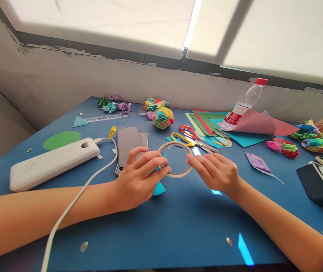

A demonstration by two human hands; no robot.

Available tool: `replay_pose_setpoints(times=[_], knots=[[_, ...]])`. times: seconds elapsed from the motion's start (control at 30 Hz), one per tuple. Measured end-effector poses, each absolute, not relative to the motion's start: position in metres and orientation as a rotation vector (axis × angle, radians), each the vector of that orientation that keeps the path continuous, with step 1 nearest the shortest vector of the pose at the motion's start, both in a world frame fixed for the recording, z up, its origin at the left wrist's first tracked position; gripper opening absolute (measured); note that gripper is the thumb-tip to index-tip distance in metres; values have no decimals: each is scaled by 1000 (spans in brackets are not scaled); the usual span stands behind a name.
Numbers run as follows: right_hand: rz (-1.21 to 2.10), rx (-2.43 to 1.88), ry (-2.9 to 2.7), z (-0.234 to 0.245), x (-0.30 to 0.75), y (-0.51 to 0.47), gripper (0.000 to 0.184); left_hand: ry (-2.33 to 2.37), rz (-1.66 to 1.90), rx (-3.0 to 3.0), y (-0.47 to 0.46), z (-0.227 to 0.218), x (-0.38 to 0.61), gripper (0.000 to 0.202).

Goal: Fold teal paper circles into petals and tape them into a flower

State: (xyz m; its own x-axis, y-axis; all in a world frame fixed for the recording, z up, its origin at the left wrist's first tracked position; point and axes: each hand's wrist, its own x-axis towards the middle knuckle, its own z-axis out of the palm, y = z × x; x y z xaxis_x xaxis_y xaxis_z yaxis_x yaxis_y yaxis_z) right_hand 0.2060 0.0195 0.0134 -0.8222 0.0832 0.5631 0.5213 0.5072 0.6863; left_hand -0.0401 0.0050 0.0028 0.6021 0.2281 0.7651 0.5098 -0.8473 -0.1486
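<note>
The tape ring [175, 159] lies flat on the blue table [178, 234], right in the middle, and we hold it from both sides. Our left hand [138, 177] touches its left edge with bent fingers. Our right hand [215, 172] touches its right edge with the fingertips. Both hands are only partly closed, with the fingers curled in close around the ring. We cannot tell how hard they press.

Under the left hand we see a small teal paper piece [158, 187]. Part of it pokes out near the wrist. It looks cut already, but we cannot tell its full shape.

Just left of the ring lies a dark phone [127, 145]. Farther left is a white power bank [52, 163] with a white cable [73, 206] that runs toward us. A green paper circle [61, 140] lies beyond it.

Just behind the ring lie scissors [191, 138] with red and yellow handles. Far back sits a colourful paper ball [163, 118]. To the right we see a stack of coloured sheets [206, 122], a leaning water bottle [242, 105] and more paper flowers [287, 148].

We think a lot is made already, since many paper balls and flowers are finished. The teal piece looks like one still being worked on. No tape looks pulled off the ring yet.
</note>
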Motion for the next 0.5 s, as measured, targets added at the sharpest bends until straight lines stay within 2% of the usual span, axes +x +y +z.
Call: replay_pose_setpoints(times=[0.17, 0.37, 0.5], knots=[[-1252, -426, -2314, 15, 197, 7, 17, -586, -997, -2686, 3, -1, -37, 11], [-643, -623, -2350, 7, 191, 0, 23, -376, -992, -3139, 7, 5, -39, 20], [-818, -569, -2387, 13, 188, -5, 17, -352, -1037, -3176, 8, 6, -40, 29]])
